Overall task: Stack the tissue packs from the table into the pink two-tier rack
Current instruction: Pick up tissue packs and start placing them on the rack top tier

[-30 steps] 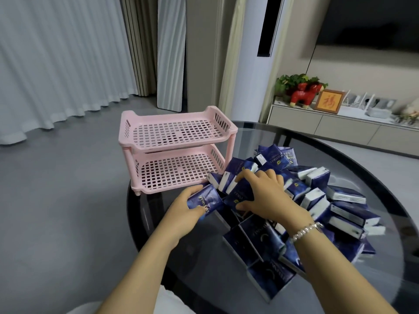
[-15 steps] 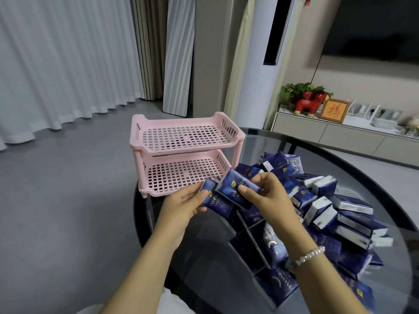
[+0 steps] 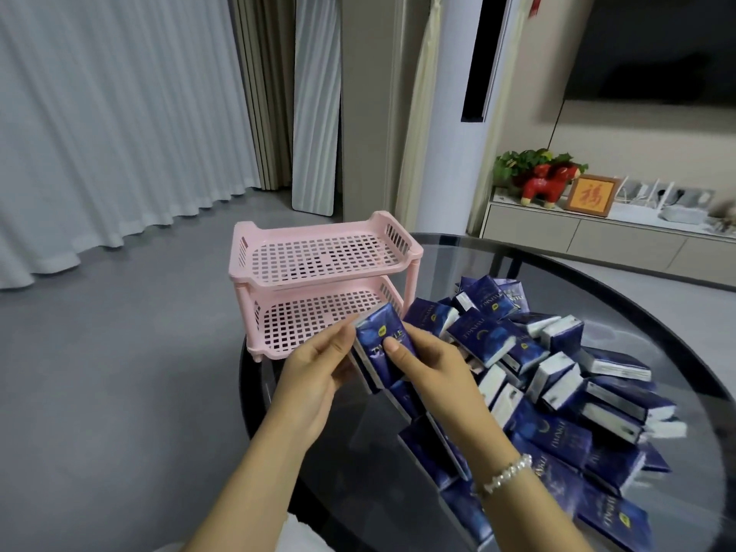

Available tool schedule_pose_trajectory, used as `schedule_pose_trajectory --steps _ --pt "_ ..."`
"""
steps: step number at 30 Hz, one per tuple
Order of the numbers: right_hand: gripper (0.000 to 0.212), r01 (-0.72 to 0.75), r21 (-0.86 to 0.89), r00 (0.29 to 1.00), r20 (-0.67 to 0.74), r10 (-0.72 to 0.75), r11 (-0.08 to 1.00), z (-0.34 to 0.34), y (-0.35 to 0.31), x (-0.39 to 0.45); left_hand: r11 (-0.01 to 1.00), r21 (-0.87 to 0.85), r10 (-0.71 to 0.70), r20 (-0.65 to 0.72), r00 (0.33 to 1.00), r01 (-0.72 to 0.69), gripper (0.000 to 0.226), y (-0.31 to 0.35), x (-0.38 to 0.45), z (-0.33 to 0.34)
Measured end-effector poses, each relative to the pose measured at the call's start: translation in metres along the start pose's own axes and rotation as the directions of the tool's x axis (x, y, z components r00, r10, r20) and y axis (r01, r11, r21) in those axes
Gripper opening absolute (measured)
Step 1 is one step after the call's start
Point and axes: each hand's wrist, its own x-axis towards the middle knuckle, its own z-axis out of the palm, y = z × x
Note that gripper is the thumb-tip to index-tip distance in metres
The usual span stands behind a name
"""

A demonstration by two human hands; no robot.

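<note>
We are barely starting: both tiers of the pink two-tier rack point(image 3: 324, 253), standing at the table's point(image 3: 557, 268) far left edge, are showing no packs. Our left hand point(image 3: 318, 372) and right hand point(image 3: 428, 362) are gripping a small bundle of tissue packs point(image 3: 382, 344) just before the lower tier, fingers curling round it. The pile of tissue packs point(image 3: 557, 384) is waiting across the table's right half.

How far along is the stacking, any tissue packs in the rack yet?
None yet: both tiers of the pink rack show bare. In hand: the left hand and right hand grip a small stack of packs just in front of the lower tier. Left: the whole pile on the glass table.
</note>
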Motion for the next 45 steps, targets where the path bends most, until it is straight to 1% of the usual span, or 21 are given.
schedule_pose_trajectory --steps 1,3,5,7,9,12,15,18,20,22,24,26,28,30,31,34,36,37,40,45 --pt "0.022 0.014 0.014 1.000 -0.002 -0.014 1.000 0.000 -0.003 0.000 1.000 0.028 0.008 0.016 1.000 -0.008 0.048 0.005 0.000 0.003" --pt "0.026 0.029 0.075 0.999 -0.027 -0.027 0.997 -0.004 -0.010 0.004 0.995 0.093 0.031 0.060 0.998 -0.037 0.052 0.016 0.002 0.014" --pt "0.028 0.057 0.126 0.998 -0.047 -0.052 0.990 -0.008 -0.021 0.010 0.979 0.184 0.075 0.053 0.996 -0.083 0.055 0.026 0.008 0.028" --pt "0.028 0.097 0.151 0.994 -0.069 -0.087 0.984 -0.012 -0.032 0.018 0.967 0.234 0.099 0.022 0.995 -0.101 0.054 0.037 0.018 0.040" --pt "0.025 0.115 0.162 0.990 -0.094 -0.100 0.980 -0.016 -0.042 0.030 0.967 0.238 0.098 -0.007 0.995 -0.094 0.048 0.050 0.031 0.050" --pt "0.020 0.139 0.143 0.986 -0.112 -0.123 0.980 -0.023 -0.051 0.050 0.971 0.230 0.072 0.011 0.997 -0.072 0.039 0.072 0.049 0.067" --pt "0.028 0.164 0.125 0.977 -0.155 -0.144 0.979 -0.028 -0.055 0.072 0.966 0.251 0.045 0.058 0.997 -0.058 0.035 0.083 0.067 0.080" --pt "0.032 0.165 0.109 0.977 -0.152 -0.148 0.980 -0.029 -0.056 0.097 0.968 0.252 0.008 0.027 1.000 -0.015 0.041 0.088 0.092 0.086" --pt "0.030 0.142 0.098 0.985 -0.113 -0.130 0.985 -0.032 -0.056 0.112 0.955 0.296 0.028 -0.021 0.999 -0.020 0.047 0.088 0.113 0.084" --pt "0.028 0.125 0.025 0.987 -0.100 -0.122 0.992 -0.035 -0.055 0.126 0.902 0.426 0.098 -0.055 0.994 -0.065 0.044 0.086 0.135 0.077" --pt "0.030 0.099 -0.106 0.982 -0.152 -0.114 0.990 -0.038 -0.049 0.140 0.836 0.545 0.144 -0.092 0.985 -0.071 0.036 0.084 0.157 0.068" --pt "0.035 0.032 -0.266 0.973 -0.213 -0.091 0.963 -0.041 -0.039 0.155 0.797 0.602 0.146 -0.121 0.982 -0.044 0.033 0.079 0.178 0.059" --pt "0.039 -0.054 -0.345 0.981 -0.194 -0.015 0.937 -0.040 -0.031 0.164 0.777 0.629 0.124 -0.132 0.984 -0.014 0.034 0.073 0.192 0.053" --pt "0.040 -0.106 -0.319 0.986 -0.154 0.058 0.942 -0.036 -0.024 0.168 0.744 0.668 0.115 -0.121 0.986 -0.005 0.037 0.066 0.201 0.050" --pt "0.038 -0.112 -0.307 0.987 -0.147 0.069 0.945 -0.034 -0.020 0.168 0.731 0.682 0.118 -0.111 0.987 -0.011 0.038 0.062 0.205 0.048" --pt "0.035 -0.075 -0.290 0.983 -0.180 0.023 0.954 -0.029 -0.011 0.169 0.701 0.712 0.134 -0.063 0.989 -0.050 0.051 0.052 0.215 0.043" --pt "0.035 -0.062 -0.294 0.980 -0.199 0.003 0.954 -0.028 -0.009 0.168 0.661 0.744 0.153 -0.011 0.988 -0.094 0.060 0.046 0.221 0.042" --pt "0.035 -0.055 -0.296 0.980 -0.200 -0.006 0.954 -0.028 -0.008 0.168 0.630 0.767 0.171 0.009 0.985 -0.117 0.059 0.044 0.224 0.042" --pt "0.036 -0.034 -0.302 0.981 -0.193 -0.027 0.953 -0.029 -0.006 0.167 0.538 0.830 0.215 0.033 0.976 -0.147 0.046 0.042 0.233 0.040" --pt "0.034 -0.015 -0.324 0.986 -0.164 -0.041 0.946 -0.032 -0.006 0.165 0.410 0.896 0.215 0.089 0.973 -0.173 0.044 0.044 0.241 0.035"
